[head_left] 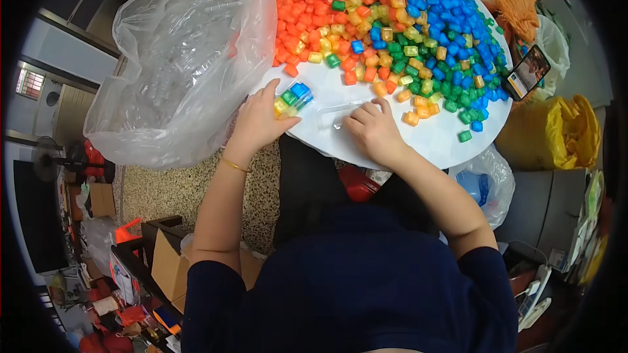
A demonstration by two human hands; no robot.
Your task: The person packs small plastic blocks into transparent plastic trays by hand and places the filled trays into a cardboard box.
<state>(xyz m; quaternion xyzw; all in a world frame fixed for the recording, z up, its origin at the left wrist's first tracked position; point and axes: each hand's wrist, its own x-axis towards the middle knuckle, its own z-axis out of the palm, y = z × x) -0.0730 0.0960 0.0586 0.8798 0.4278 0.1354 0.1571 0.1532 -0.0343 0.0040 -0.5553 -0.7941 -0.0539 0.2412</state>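
My left hand (260,117) grips a small clear case of blue, green and yellow blocks (294,99) at the near left edge of the round white table (392,132). To the right, my right hand (374,129) rests on the table with its fingers curled beside an empty clear plastic case (335,115). What its fingertips hold, if anything, is hidden. Beyond both hands lies a wide heap of small translucent blocks: red-orange (307,10) at the left, yellow and orange in the middle, green (451,85) and blue (435,0) at the right.
A large clear bag (183,65) of clear plastic pieces stands left of the table, against its edge. A phone (528,73) is propped at the right edge, with a yellow bag (568,132) beyond. An open cardboard box (169,265) is at the lower left.
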